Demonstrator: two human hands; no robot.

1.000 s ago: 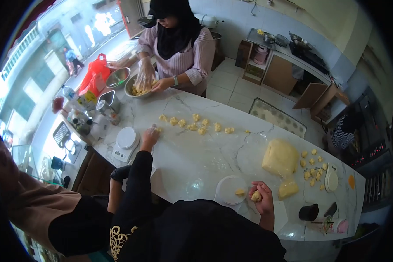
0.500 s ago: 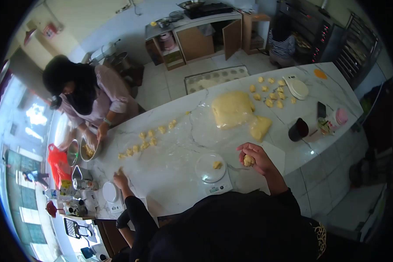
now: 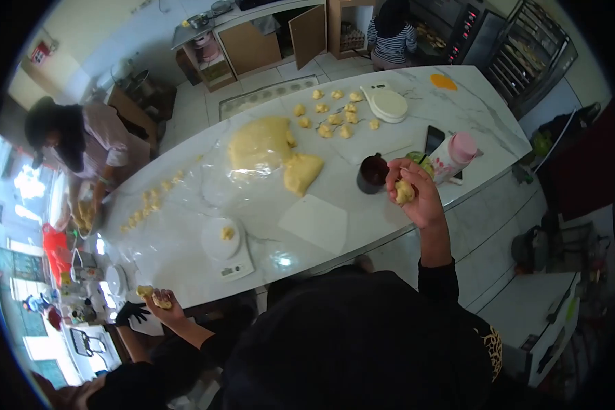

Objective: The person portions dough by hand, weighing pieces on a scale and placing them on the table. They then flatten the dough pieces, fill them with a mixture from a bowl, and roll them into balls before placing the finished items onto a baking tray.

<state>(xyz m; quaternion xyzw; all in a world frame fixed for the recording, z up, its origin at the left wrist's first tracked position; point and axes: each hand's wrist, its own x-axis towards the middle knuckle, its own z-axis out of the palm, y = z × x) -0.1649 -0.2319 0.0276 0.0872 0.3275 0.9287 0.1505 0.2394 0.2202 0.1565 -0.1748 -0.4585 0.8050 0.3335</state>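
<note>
My right hand point(image 3: 420, 201) is raised near the table's right front edge, its fingers curled around a lump of yellow dough point(image 3: 404, 193). A dark cup point(image 3: 373, 173) stands just left of it. At the lower left, my left hand point(image 3: 170, 314) grips small dough pieces point(image 3: 161, 299) beyond the table's front edge. A white digital scale point(image 3: 235, 268) carries another dough piece point(image 3: 228, 233). Farther back lie a large block of dough point(image 3: 258, 147) partly under clear plastic and a smaller chunk point(image 3: 302, 173).
Small dough pieces point(image 3: 335, 119) lie near a second scale point(image 3: 388, 105). A phone point(image 3: 434, 139) and pink-lidded bottle point(image 3: 456, 157) stand at right. A co-worker point(image 3: 102, 140) works at a bowl; a black-gloved hand point(image 3: 131, 313) is beside my left. Another person point(image 3: 391, 37) is by the oven.
The view has swung to the right. My right hand, still with its dough, has moved right to beside the dark cup. My left hand now holds dough pieces and is off the tabletop.
</note>
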